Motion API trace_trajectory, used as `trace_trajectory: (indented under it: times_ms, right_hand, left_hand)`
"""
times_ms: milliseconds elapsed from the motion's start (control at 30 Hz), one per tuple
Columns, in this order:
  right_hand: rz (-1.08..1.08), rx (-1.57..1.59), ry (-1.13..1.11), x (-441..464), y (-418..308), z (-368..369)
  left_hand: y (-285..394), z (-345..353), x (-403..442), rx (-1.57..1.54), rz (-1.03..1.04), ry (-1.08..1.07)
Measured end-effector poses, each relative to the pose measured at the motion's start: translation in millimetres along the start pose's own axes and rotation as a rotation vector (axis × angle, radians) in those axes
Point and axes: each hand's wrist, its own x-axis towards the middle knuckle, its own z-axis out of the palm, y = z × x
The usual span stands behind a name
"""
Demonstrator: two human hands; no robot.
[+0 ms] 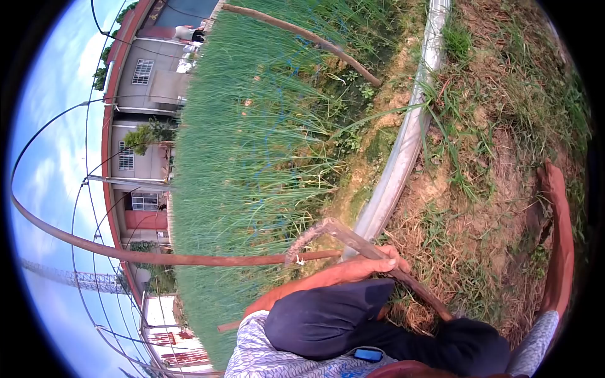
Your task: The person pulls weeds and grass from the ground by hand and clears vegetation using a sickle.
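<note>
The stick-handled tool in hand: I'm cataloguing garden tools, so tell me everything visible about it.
The stick-handled tool has a long, brown, wooden-looking handle, gripped midway by the left hand. It slants in the picture, lower end near the dark trousers; the upper end bends sharply into a rough, curved head, seemingly soil-crusted, its material unclear.

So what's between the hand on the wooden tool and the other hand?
Brown ground and green grass lie between the left hand on the wooden tool and the right hand in the head view.
</note>
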Motion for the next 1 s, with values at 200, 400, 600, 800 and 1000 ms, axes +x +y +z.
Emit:
trace_trajectory:
  times_ms: [200, 400, 600, 800, 1000]
  right_hand:
    - [-0.149, -0.017, 0.153, 11.3, 14.3, 16.9]
    - [-0.143, 0.001, 0.475, -1.1, -3.0, 25.0]
    - [-0.204, -0.221, 0.017, 4.1, -5.6, -4.7]
    - [-0.161, -0.329, 0.042, 7.0, -15.4, -4.4]
    - [0.088, 0.014, -0.01, -8.2, -35.5, -15.2]
  left_hand:
    - [0.9, 0.2, 1.4, -0.001, 0.024, -0.01]
    - [0.7, -0.8, -3.6, 0.039, 0.021, 0.01]
    - [-4.1, -3.4, -2.3, -0.071, -0.001, -0.003]
    - [1.2, -3.3, -2.6, -0.022, 0.004, 0.016]
    - [-0.2, -5.3, -2.3, 0.006, -0.01, 0.017]
